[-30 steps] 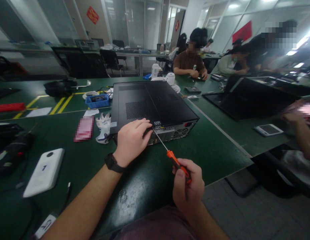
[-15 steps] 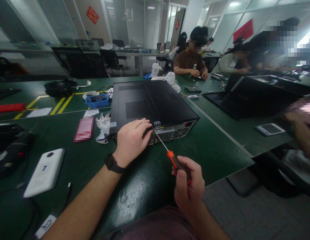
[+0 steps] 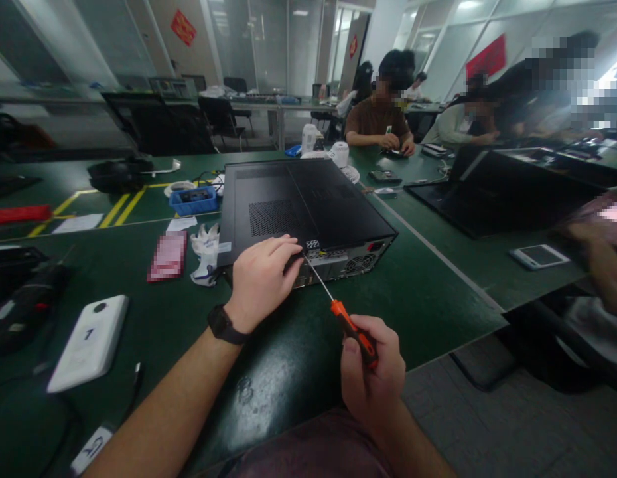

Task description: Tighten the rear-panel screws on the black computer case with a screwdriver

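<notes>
A black computer case lies flat on the green table, its rear panel with a fan grille facing me. My right hand is wrapped round the orange and black handle of a screwdriver. The thin shaft slants up and left, with its tip at the upper edge of the rear panel. My left hand, with a black watch on the wrist, rests at that same edge. Its fingers are bent together close to the screwdriver tip; whatever they pinch is too small to make out.
Left of the case are white gloves, a blue tray, a pink packet and a white power bank. On the right are a phone and a black open case. A person in brown sits across the table.
The screwdriver handle has turned in my right hand, and the fingers and thumb have shifted slightly left. My left hand stays in place.
</notes>
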Motion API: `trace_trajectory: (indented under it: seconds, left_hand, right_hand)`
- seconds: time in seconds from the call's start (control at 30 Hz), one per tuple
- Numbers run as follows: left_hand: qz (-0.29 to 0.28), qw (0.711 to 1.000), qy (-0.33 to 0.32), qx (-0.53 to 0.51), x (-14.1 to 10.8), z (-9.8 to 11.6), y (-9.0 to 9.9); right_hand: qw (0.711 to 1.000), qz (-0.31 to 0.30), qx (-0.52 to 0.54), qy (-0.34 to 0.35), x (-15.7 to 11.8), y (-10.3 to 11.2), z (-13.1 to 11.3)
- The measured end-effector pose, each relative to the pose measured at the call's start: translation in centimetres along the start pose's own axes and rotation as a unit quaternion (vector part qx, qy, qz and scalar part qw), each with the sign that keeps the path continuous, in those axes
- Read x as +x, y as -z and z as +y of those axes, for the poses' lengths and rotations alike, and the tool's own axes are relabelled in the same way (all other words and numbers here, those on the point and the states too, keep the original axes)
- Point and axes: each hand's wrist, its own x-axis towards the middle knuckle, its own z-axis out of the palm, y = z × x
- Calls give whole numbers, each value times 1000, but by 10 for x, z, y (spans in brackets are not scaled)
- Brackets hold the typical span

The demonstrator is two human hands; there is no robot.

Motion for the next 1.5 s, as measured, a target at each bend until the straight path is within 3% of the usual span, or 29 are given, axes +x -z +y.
trace_trajectory:
  seconds: [0.13, 0.37, 0.6, 0.83, 1.03, 1.3, 1.5]
  left_hand:
    - [1, 1000, -1, -2, 0, 0, 0]
    - [1, 1000, -2, 2, -1, 1, 1]
    - [-2, 1000, 2, -2, 0, 1, 2]
    - [-4, 1000, 4, -3, 0, 1, 2]
    - [1, 1000, -1, 4, 1, 2, 2]
    - [-3, 1000, 2, 2, 0, 1, 1]
    - [-5, 1000, 5, 0, -1, 0, 1]
  right_hand:
    - [999, -2, 3, -39, -4, 0, 2]
    - [999, 7, 35, 15, 6, -1, -5]
    - [999, 10, -7, -35, 0, 0, 1]
    - [1000, 12, 9, 6, 5, 1, -4]
    - [1000, 6, 1, -25, 3, 1, -1]
    - [999, 26, -32, 31, 11, 0, -7]
    - [1000, -12, -7, 1, 6, 3, -4]
